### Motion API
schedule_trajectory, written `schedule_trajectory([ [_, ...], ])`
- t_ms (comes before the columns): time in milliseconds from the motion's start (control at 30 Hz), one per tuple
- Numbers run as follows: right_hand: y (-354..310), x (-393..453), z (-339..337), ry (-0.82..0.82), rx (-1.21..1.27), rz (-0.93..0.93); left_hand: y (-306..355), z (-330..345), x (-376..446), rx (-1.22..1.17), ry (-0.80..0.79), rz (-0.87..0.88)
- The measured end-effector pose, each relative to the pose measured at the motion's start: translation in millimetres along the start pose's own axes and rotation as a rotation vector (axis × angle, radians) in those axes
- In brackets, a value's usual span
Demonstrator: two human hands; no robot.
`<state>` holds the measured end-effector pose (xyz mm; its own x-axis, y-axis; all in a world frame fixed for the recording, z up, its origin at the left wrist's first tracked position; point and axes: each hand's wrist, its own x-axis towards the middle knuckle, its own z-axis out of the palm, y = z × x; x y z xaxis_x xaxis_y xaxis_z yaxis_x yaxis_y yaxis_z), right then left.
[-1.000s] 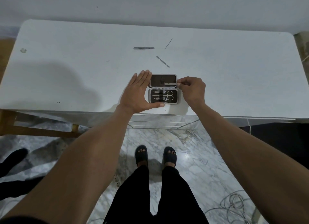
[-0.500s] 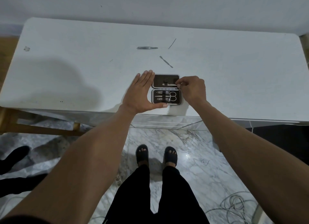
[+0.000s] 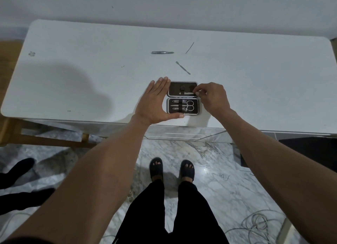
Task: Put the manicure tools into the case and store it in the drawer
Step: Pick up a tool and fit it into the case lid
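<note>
A small dark manicure case (image 3: 182, 83) lies open on the white table (image 3: 73, 76) near its front edge. Its near half holds scissors (image 3: 189, 105) and clippers under a strap. A thin metal tool (image 3: 186, 93) lies in the far half, pinched at its right end by my right hand (image 3: 211, 98). My left hand (image 3: 153, 103) rests flat against the case's left side, thumb along its front edge. Tweezers (image 3: 162, 52), a thin pick (image 3: 189, 47) and a cuticle pusher (image 3: 182, 67) lie loose farther back.
Drawer fronts (image 3: 182, 132) show under the table's front edge. A wooden frame (image 3: 45, 138) stands at the left below the table. Cables (image 3: 259, 223) lie on the marble floor at the right. My sandalled feet (image 3: 171, 169) are below.
My right hand has pushed the thin metal tool leftward into the case's far half. My left hand has stayed against the case.
</note>
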<state>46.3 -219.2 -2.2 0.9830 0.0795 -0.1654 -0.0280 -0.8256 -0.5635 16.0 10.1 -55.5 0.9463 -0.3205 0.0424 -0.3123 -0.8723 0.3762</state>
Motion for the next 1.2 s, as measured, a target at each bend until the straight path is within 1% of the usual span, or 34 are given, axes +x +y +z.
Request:
schedule_trajectory([
  [100,-2.1,0.6,-0.3,0.008,-0.022,-0.009,-0.2,0.6,0.4,0.008,-0.004,0.001],
  [267,-10.1,3.0,1.1,0.013,-0.125,0.029,0.3,0.5,0.2,0.004,-0.015,-0.004],
  [400,-8.8,3.4,-6.2,-0.011,-0.205,-0.009,0.6,0.1,-0.1,0.001,-0.007,-0.003],
  [600,-1.8,5.1,-14.8,-0.044,-0.219,-0.05,0.6,0.3,-0.2,0.0,0.0,0.001],
  [867,-5.8,5.2,-7.2,-0.052,-0.138,-0.061,0.7,-0.3,0.2,0.017,-0.008,0.004],
  [1200,-10.1,4.1,-5.0,-0.02,-0.297,-0.117,-0.3,2.3,0.7,0.01,0.006,0.011],
])
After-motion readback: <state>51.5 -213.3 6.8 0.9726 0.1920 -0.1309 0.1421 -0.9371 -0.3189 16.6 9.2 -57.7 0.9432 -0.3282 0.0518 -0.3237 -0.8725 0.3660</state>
